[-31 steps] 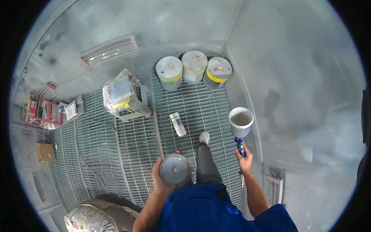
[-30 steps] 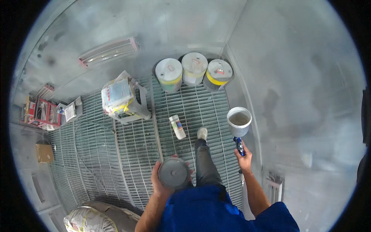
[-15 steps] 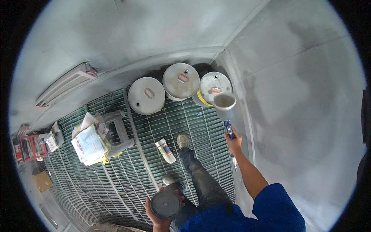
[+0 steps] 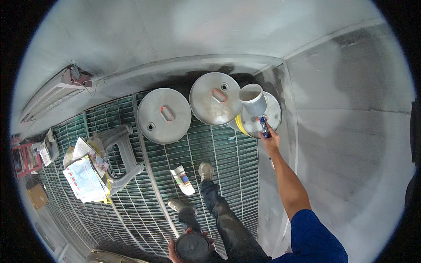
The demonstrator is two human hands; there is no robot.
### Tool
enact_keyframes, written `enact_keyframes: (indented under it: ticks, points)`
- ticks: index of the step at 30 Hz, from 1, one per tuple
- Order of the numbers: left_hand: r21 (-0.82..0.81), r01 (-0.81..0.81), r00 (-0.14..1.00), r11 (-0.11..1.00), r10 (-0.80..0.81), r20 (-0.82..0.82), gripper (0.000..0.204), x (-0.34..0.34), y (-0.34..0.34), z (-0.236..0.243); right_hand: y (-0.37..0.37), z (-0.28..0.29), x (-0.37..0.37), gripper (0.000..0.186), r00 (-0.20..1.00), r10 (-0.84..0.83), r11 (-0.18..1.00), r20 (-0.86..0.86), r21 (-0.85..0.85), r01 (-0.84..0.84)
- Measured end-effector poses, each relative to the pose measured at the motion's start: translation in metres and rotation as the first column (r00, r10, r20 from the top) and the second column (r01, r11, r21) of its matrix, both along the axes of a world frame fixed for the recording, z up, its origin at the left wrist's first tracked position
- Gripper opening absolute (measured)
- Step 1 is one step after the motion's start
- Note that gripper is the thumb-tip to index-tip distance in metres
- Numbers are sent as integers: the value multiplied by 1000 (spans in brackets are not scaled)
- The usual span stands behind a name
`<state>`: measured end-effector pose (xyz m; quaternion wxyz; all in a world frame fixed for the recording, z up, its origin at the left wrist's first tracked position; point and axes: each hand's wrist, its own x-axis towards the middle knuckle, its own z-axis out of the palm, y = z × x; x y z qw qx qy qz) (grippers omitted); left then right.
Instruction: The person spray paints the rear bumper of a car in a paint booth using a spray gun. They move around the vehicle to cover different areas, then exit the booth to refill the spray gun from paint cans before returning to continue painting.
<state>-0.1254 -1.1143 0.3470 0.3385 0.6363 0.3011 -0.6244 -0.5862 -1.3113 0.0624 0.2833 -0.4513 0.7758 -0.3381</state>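
Observation:
My right hand (image 4: 271, 142) is stretched forward, its fingers wrapped round a blue spray gun (image 4: 264, 124). A grey cup (image 4: 255, 105), open at the top, is on the gun. In this view the cup overlaps a drum lid (image 4: 272, 109) with a yellow band below its rim; whether they touch I cannot tell. Low in the view, my left hand (image 4: 173, 253) grips a dark round lid (image 4: 193, 247) by its edges. My palm is hidden behind that lid.
Two more lidded drums (image 4: 164, 118) stand along the far wall. On the grating floor (image 4: 210, 144) lie a folded paper (image 4: 183, 180) and, leftward, a grey stool (image 4: 127, 151) beside stacked papers (image 4: 87, 177). A red rack (image 4: 26, 158) and cardboard box (image 4: 37, 196) are far left.
I have stepped closer to the drums. The spray gun and cup have moved forward, over the right drum in the view. The lid in my left hand sits lower in view.

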Motion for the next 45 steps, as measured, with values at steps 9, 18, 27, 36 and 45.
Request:
enact_keyframes:
  ticks: [9,18,27,36,45]
  points:
    - [71,-5,1000,997,4,10,71,-8,-3,-29,-43,-35,-21,63,989,125,992,-80,4,-125]
    - [13,-69,995,998,69,-72,73,-18,-10,-41,-70,-21,-27,63,951,208,975,-229,127,-182]
    - [-26,-113,990,993,111,-84,75,-18,1,-43,-84,-14,-35,65,933,262,949,-249,241,-202]
    - [-6,-135,987,991,134,-87,76,-24,-13,-41,-92,-8,-36,66,913,284,939,-293,276,-203]
    - [50,-123,991,991,125,-50,74,-32,-37,-28,-105,16,-33,65,873,340,914,-349,341,-220]
